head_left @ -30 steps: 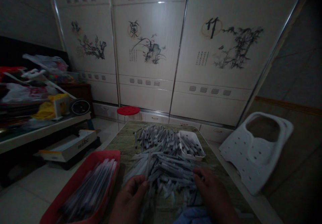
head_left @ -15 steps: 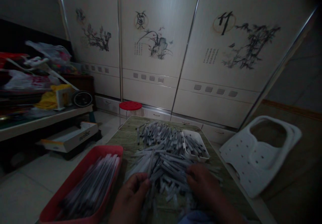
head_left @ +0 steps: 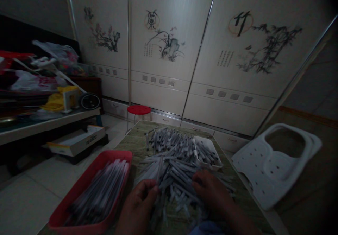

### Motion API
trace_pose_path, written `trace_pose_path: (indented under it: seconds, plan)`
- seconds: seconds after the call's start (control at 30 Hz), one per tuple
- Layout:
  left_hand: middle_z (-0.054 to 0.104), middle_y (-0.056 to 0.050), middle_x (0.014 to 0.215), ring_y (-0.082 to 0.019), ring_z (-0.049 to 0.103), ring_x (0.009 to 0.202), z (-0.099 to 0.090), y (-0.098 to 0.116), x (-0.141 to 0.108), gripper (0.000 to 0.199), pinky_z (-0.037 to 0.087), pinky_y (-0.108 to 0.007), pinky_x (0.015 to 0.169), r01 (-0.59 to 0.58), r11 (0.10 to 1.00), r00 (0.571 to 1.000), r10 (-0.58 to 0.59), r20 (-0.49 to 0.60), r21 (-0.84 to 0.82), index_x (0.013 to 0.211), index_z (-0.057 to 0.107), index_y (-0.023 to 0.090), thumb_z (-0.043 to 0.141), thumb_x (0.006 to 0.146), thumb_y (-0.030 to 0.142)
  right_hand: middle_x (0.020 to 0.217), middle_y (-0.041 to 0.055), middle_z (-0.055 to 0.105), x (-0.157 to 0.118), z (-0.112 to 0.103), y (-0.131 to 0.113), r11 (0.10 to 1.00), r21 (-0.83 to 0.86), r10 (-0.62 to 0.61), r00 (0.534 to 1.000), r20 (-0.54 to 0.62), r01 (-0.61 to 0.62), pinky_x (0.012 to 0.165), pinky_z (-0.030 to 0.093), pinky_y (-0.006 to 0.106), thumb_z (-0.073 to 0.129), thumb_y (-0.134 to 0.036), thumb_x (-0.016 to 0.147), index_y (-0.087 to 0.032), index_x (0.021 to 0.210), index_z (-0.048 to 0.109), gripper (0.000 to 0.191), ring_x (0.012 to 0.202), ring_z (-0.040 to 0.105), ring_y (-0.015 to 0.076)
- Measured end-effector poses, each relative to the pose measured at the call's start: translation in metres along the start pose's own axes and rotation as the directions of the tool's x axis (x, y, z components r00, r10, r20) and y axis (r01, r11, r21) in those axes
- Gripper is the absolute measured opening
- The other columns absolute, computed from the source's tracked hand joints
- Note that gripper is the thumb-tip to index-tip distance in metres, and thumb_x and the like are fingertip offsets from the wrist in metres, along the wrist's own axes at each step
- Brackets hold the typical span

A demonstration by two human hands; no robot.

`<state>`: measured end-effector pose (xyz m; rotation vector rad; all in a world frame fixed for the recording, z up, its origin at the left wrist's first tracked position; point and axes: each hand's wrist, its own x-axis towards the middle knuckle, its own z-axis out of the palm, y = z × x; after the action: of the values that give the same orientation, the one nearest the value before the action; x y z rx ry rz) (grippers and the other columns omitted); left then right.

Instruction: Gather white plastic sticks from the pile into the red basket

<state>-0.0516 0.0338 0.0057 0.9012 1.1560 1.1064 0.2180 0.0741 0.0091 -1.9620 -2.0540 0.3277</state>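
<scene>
Head view: we pinch a tube (head_left: 160,168) w/ L hand (head_left: 137,203), fingers pressed together; R hand (head_left: 211,189) has fingers spread on tube pile (head_left: 179,175) on tabletop (head_left: 132,147), btwn red tray (head_left: 113,154) & white tray (head_left: 204,140).

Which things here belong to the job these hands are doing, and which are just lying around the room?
Part of the job:
left hand; right hand; loose thin grey sticks; red tray; white tray; patterned table

Lying about:
red-topped stool; white perforated plastic board; white box; plastic bags
</scene>
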Motion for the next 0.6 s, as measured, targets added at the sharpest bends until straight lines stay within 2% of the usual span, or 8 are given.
trace_pose_path:
  seconds: [0.17, 0.33, 0.6]
  plan:
    - [0.071, -0.001, 0.084, -0.018, 0.067, 0.076, -0.003, -0.001, 0.001, 0.026, 0.053, -0.029, 0.069, -0.024, 0.998, 1.000, 0.025, -0.006, 0.057, 0.102, 0.065, 0.023, 0.066, 0.091, 0.046, 0.105, 0.0071, 0.067, 0.004, 0.002, -0.006, 0.998, -0.050, 0.020, 0.997, -0.080, -0.025, 0.078, 0.038, 0.032, 0.052, -0.022, 0.092, -0.021, 0.099, 0.068, 0.017, 0.095, 0.064, 0.0233]
    - [0.073, -0.003, 0.089, -0.022, 0.069, 0.086, -0.003, 0.001, 0.001, 0.024, 0.054, -0.031, 0.074, -0.032, 0.996, 0.999, 0.034, -0.017, 0.083, 0.101, 0.066, 0.022, 0.064, 0.091, 0.044, 0.095, 0.0007, 0.069, 0.001, 0.007, -0.021, 0.996, -0.040, -0.077, 0.997, -0.023, 0.076, 0.074, 0.037, 0.027, 0.062, -0.028, 0.089, -0.025, 0.091, 0.067, 0.007, 0.090, 0.065, 0.0194]
    - [0.073, -0.003, 0.093, -0.021, 0.069, 0.087, -0.005, -0.001, 0.003, 0.025, 0.053, -0.031, 0.077, -0.045, 0.998, 0.999, 0.044, 0.016, 0.051, 0.104, 0.066, 0.023, 0.063, 0.092, 0.046, 0.095, 0.0057, 0.069, 0.008, 0.010, -0.031, 0.992, -0.105, -0.071, 0.997, -0.039, 0.067, 0.070, 0.033, 0.030, 0.053, -0.016, 0.089, -0.022, 0.092, 0.067, 0.015, 0.088, 0.065, 0.0228]
